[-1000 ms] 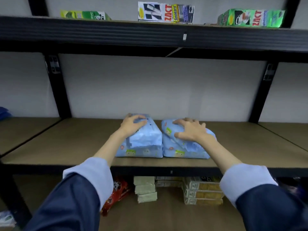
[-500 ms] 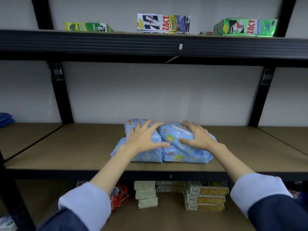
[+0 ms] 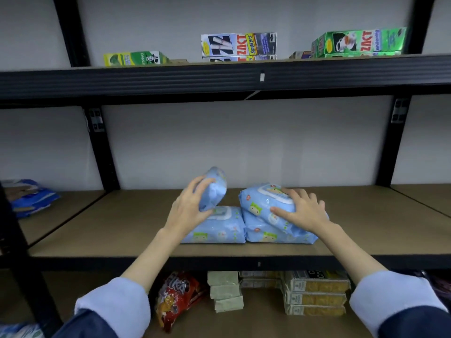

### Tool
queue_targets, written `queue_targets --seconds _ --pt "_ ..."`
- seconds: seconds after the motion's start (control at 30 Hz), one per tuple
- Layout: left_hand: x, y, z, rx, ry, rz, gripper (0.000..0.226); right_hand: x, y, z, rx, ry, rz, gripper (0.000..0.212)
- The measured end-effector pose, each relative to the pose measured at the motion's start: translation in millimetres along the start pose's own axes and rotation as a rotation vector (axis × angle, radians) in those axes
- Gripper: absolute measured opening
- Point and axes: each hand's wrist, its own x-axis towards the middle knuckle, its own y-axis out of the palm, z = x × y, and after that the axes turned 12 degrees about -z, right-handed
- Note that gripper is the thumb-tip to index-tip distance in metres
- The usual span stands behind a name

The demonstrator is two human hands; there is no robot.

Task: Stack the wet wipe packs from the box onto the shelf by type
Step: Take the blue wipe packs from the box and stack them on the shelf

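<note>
Wet wipe packs, blue, soft and slippery: left hand (image 3: 189,211) fingers clasp raised pack (image 3: 212,189) endwise; right hand (image 3: 303,211) fingers spread, gripping top pack (image 3: 263,200).

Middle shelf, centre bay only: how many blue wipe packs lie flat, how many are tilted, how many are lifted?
Lying flat on the shelf board: 2
Tilted on top, under the right hand: 1
Lifted in the left hand: 1
Total: 4

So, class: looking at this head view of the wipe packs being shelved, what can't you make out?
- The box named in the task: out of frame.
- Print on the lifted pack: motion-blurred, partly behind the left hand.
- Label of the upper right pack: partly under the right hand.
</note>
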Motion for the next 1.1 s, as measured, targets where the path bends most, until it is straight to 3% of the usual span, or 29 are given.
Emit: queue_targets --seconds 0.1,0.23,0.43,0.6,0.67,0.73,0.77,0.87,0.97,1.1 --pt "13 -12 -5 -0.370 -0.425 -0.264 0.060 0 2 0 -0.006 -0.002 -0.018 0.070" --pt "20 -9 2 -0.708 -0.740 -0.402 0.064 -1 3 0 0.003 0.001 -0.027 0.070" --pt "-11 17 10 -0.628 -0.915 -0.295 0.070 -4 3 -1 -0.005 0.000 -0.028 0.070" --pt "-19 12 28 -0.530 -0.870 -0.143 0.057 -3 4 -2 -0.003 -0.014 -0.027 0.071" --pt "-13 7 33 -0.204 -0.804 -0.015 0.041 -2 0 -2 -0.028 -0.008 0.007 0.071" --pt "-4 3 34 0.103 -0.612 0.122 0.027 2 -3 4 -0.133 -0.016 0.009 0.073" --pt "1 3 30 0.177 -0.513 0.195 0.031 4 -5 9 -0.200 -0.030 -0.011 0.076" --pt "15 17 10 0.361 -0.405 0.332 0.074 10 -4 32 -0.343 -0.060 -0.078 0.091" --pt "19 33 -2 0.523 -0.336 0.393 0.088 8 6 39 -0.401 -0.105 -0.107 0.097" --pt "18 18 23 0.275 -0.329 0.486 0.083 11 -2 18 -0.223 -0.161 -0.041 0.086"
